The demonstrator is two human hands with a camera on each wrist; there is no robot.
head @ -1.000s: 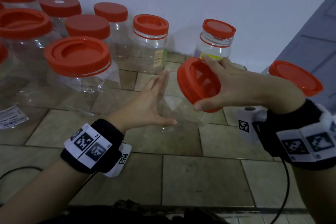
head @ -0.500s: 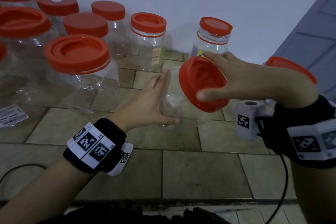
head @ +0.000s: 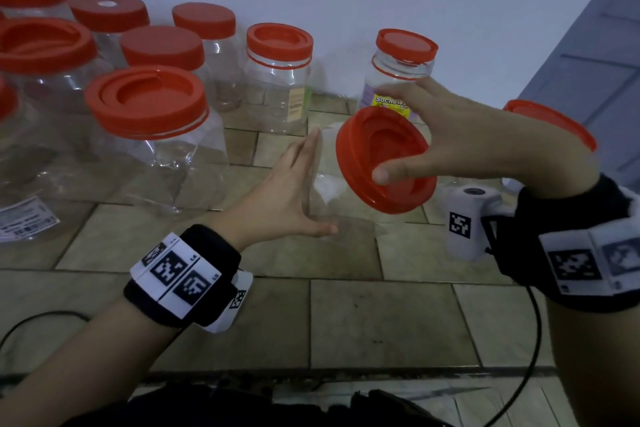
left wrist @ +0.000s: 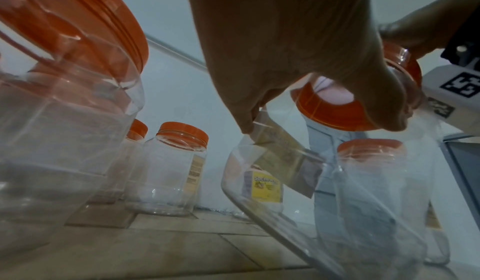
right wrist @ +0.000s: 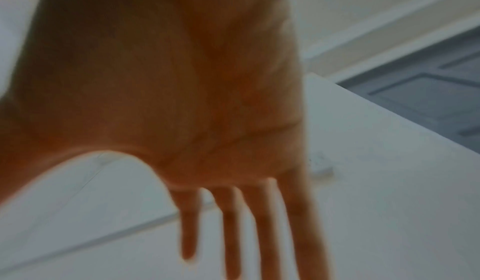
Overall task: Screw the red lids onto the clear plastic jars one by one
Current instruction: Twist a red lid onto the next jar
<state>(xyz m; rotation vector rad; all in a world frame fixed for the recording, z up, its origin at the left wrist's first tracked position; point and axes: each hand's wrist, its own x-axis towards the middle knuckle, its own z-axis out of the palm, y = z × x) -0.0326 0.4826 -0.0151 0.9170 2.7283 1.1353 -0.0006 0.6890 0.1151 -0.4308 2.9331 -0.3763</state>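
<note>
A clear plastic jar leans tilted over the tiled floor at centre, its mouth toward the right. My left hand holds its side, fingers along the far wall and thumb on the near wall. A red lid sits against the jar's mouth, its recessed top facing me. My right hand grips this lid by the rim, thumb on the lower edge and fingers spread over the top edge. In the left wrist view the jar and lid show between my fingers. The right wrist view is blurred and shows only palm and fingers.
Several lidded jars stand at the left and along the wall, among them a large one and a yellow-labelled one. Another red-lidded jar sits behind my right wrist. A grey door is at right; a cable trails below.
My right hand has turned with the lid at the jar's mouth, and the thumb has come round to the lower rim. The left hand has stayed on the jar.
</note>
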